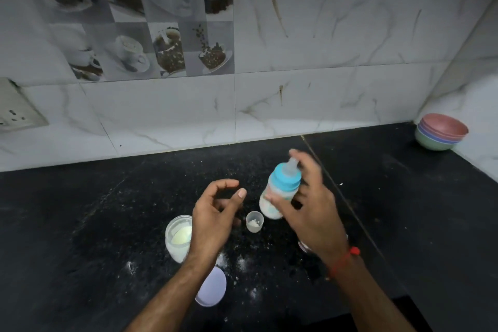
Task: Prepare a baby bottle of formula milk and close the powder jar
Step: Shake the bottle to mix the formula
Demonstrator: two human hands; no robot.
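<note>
A person's right hand (pixel 310 202) holds a baby bottle (pixel 280 191) above a black surface (pixel 94 224), its fingers (pixel 280 203) wrapped round the body and another reaching over the teat. The bottle is blurred; its long axis leans slightly, blue collar and clear teat pointing up and toward the far wall, pale milky contents at the lower end. The left hand (pixel 215 213) hovers just left of it, fingers loosely curled and grasping nothing. Between the hands, on the surface, stands a small clear measuring cup (pixel 254 221) with a little white powder inside. The open powder jar (pixel 179 240) stands at the near left, partly hidden by the left wrist. Its pale round lid (pixel 213 291) lies flat nearer the viewer, partly covered by the forearm. White powder spills (pixel 242 263) dot the surface. Stacked coloured bowls (pixel 442 133) sit in the far right corner.
</note>
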